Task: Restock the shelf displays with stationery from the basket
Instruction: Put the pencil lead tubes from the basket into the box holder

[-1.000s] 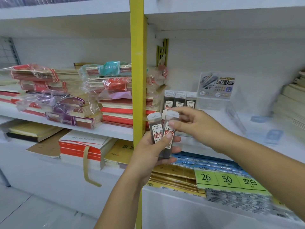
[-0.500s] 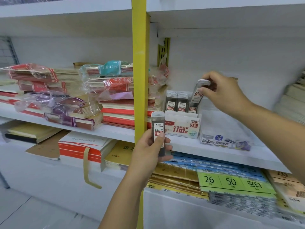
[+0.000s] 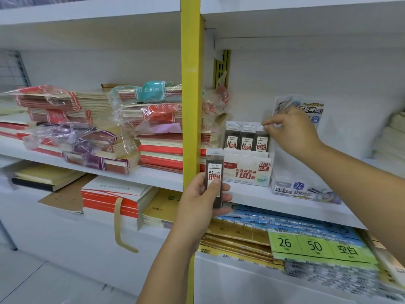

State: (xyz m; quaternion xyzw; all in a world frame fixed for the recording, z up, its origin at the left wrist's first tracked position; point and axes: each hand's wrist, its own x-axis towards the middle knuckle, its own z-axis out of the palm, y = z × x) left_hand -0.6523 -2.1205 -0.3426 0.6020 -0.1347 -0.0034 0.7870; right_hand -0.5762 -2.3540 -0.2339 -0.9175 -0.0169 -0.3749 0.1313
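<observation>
My left hand (image 3: 197, 200) grips one dark lead-refill case (image 3: 214, 170) with a white cap, held upright in front of the yellow post. On the middle shelf stands a white display box (image 3: 247, 172) marked HB 0.5, with three of the same cases upright in it. My right hand (image 3: 291, 132) reaches over the box and pinches the white cap of the rightmost case (image 3: 262, 140), which stands in its slot beside the other two cases (image 3: 238, 138). No basket is in view.
A yellow upright post (image 3: 190, 84) divides the shelves. Plastic-wrapped notebook stacks (image 3: 87, 132) fill the shelf to the left. A clear display box (image 3: 300, 189) stands right of the lead box. Label packs (image 3: 317, 246) and gold packets lie on the lower shelf.
My right hand took one of the two cases from my left hand, carried it up and right, and lowered it into the display box. My left hand now holds a single case.
</observation>
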